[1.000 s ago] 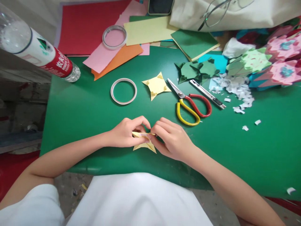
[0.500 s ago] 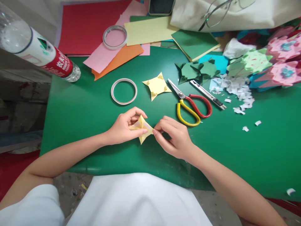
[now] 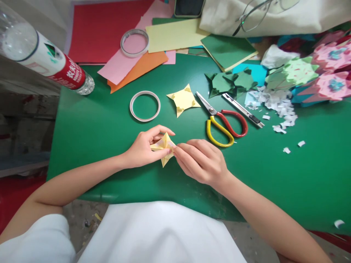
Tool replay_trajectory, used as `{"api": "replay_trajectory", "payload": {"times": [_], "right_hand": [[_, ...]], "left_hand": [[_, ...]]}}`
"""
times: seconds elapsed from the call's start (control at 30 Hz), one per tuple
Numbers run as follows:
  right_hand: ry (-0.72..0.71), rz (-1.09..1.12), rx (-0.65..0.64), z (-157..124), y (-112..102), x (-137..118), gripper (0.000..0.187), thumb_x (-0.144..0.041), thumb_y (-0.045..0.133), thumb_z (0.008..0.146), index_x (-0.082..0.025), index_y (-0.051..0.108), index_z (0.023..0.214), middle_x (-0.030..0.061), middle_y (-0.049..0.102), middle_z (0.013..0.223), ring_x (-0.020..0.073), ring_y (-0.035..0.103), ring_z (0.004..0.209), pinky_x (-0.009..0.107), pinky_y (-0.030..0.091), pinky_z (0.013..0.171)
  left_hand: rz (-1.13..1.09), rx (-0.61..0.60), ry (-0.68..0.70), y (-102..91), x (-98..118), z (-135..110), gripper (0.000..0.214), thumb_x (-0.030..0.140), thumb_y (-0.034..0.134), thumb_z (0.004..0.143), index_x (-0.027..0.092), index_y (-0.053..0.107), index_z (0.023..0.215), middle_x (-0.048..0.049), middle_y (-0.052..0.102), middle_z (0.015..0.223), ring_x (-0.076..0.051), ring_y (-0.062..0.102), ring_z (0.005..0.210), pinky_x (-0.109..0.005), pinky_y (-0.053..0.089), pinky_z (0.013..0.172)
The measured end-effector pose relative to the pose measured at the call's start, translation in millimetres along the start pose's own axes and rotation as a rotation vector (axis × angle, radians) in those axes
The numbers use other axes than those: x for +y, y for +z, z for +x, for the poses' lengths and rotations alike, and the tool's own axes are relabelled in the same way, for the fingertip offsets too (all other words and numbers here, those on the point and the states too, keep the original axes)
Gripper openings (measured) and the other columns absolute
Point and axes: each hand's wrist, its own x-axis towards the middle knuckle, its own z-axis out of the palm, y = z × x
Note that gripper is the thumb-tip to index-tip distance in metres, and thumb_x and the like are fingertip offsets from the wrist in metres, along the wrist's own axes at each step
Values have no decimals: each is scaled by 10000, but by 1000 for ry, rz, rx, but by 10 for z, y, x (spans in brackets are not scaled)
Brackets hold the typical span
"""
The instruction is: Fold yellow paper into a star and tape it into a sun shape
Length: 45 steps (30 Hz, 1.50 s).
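Note:
Between my hands is a folded yellow paper star [image 3: 166,140] with pointed corners and creases meeting at its middle. My left hand [image 3: 145,146] grips it from the left, thumb laid across its face and fingers behind. My right hand [image 3: 201,159] pinches its right-hand corner, and the fingertips hide that corner. Beyond them a second yellow paper star [image 3: 183,99] lies flat, its points curled inward. Scissors [image 3: 219,122] with one red and one yellow handle rest to its right, blades slightly apart. A roll of white tape [image 3: 132,106] lies on its side at the left.
A utility knife [image 3: 242,110] and white paper scraps [image 3: 283,109] lie right of the scissors. Behind are green folded papers [image 3: 222,83], paper flowers [image 3: 333,84], another tape roll [image 3: 122,44], coloured sheets [image 3: 106,29] and glasses [image 3: 255,18]. A water bottle [image 3: 60,67] stands at the left edge.
My right hand has shifted slightly left, and its fingers have closed over the star's right corner, covering more of it. My left hand keeps its hold.

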Motion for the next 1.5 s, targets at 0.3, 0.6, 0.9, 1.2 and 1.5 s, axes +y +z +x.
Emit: {"api": "replay_trajectory", "payload": {"times": [0.3,0.6,0.9,1.2,1.5], "right_hand": [[-1,-157,-45,33,-38,-47,151,-137,720,810,-128,654,946,63,728,794,170,600,717,309,459,595],[83,-159,-86,39,-7,-132,75,-154,670,852,-173,600,832,11,651,672,135,551,639,312,374,537],[130,-24,-92,6,28,-49,152,-133,662,841,-195,562,744,-8,617,639,121,511,627,297,387,549],[249,166,-122,22,-1,-39,89,-111,608,855,-174,598,793,25,680,725,125,522,633,290,448,589],[312,109,-92,39,48,-99,156,-149,646,854,-185,557,731,17,629,678,130,490,624,286,388,576]], "left_hand": [[30,54,-22,27,-6,2,355,269,729,786,182,607,1108,17,695,773,-89,653,684,-163,517,654],[157,52,38,32,2,3,274,272,703,798,188,601,1039,19,684,777,-91,649,688,-171,499,656],[219,50,35,22,4,1,321,315,696,801,189,571,1069,17,705,775,-88,619,630,-182,458,599],[197,57,12,21,9,-10,320,287,694,805,192,561,1081,46,698,721,-58,562,557,-165,427,555],[277,81,38,36,17,-6,313,326,677,813,180,559,1064,58,686,667,-52,553,521,-168,430,548]]}}
